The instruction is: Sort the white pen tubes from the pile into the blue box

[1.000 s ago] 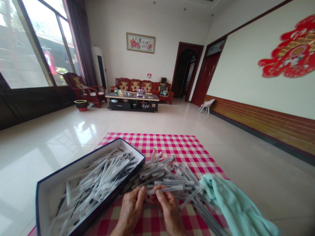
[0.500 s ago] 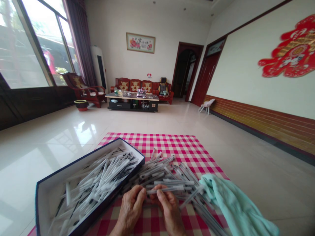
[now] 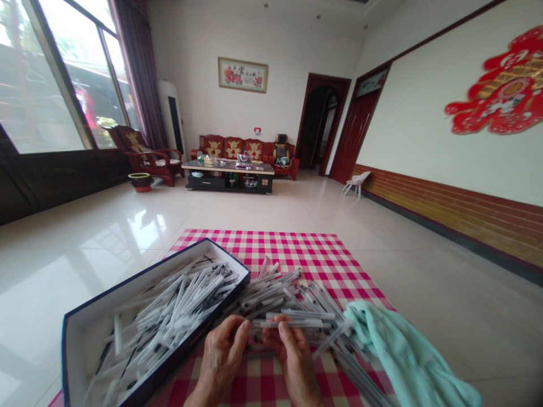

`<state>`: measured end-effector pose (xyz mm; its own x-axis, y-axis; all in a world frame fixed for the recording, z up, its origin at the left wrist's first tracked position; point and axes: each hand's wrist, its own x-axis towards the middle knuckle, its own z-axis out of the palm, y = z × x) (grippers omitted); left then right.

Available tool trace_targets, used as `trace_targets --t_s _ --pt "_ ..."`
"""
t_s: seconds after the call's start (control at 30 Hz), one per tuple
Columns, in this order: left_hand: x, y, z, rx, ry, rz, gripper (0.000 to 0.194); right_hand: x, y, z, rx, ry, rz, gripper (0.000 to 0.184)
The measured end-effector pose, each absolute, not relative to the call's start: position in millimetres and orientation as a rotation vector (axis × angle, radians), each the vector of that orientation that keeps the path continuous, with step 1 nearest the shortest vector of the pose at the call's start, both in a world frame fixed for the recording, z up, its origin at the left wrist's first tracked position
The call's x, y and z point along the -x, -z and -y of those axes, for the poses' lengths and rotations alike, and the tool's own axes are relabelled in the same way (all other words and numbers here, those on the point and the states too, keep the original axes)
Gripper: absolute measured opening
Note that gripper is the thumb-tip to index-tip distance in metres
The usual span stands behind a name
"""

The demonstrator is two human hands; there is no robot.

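Held level between my two hands is a pen [image 3: 268, 324] with a clear whitish barrel. My right hand [image 3: 296, 353] pinches it between thumb and fingers near the middle. At its left end, my left hand [image 3: 223, 350] is closed, thumb against forefinger; the exact contact at the tip is blurred. Just beyond my fingers lies a loose pile of similar pens [image 3: 271, 294], many with dark ends. To the left, a shallow dark-blue box [image 3: 87, 308] with a white inside holds many more pens and thin dark parts.
A mint-green cloth [image 3: 407, 345] lies to the right of the pile, on a pink-and-white checked tablecloth [image 3: 288, 246]. Across the tiled floor stand a coffee table [image 3: 229, 167], a red wooden sofa [image 3: 206, 148] and a small chair [image 3: 357, 180].
Both hands have risen very slightly, with the pen between them. The pen now sits more level, and my left hand has shifted a little left. Box, pile and cloth look unchanged.
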<state>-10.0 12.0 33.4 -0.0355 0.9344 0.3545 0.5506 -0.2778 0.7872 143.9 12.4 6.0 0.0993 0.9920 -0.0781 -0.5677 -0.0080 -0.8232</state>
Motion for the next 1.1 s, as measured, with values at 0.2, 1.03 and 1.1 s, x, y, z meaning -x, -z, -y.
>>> trace_targets --t_s 0.2,1.03,1.1 --pt "28 -48 -18 -2.044 -1.468 -1.743 0.017 -143 -5 -13 0.753 -1.415 0.614 0.023" --pt "8 -40 -10 -2.325 -0.957 -1.473 0.019 -143 -4 -10 0.702 -1.467 0.668 0.015" --pt "10 -44 -10 -2.311 -0.915 -1.486 0.021 -143 -4 -11 0.706 -1.468 0.661 0.016"
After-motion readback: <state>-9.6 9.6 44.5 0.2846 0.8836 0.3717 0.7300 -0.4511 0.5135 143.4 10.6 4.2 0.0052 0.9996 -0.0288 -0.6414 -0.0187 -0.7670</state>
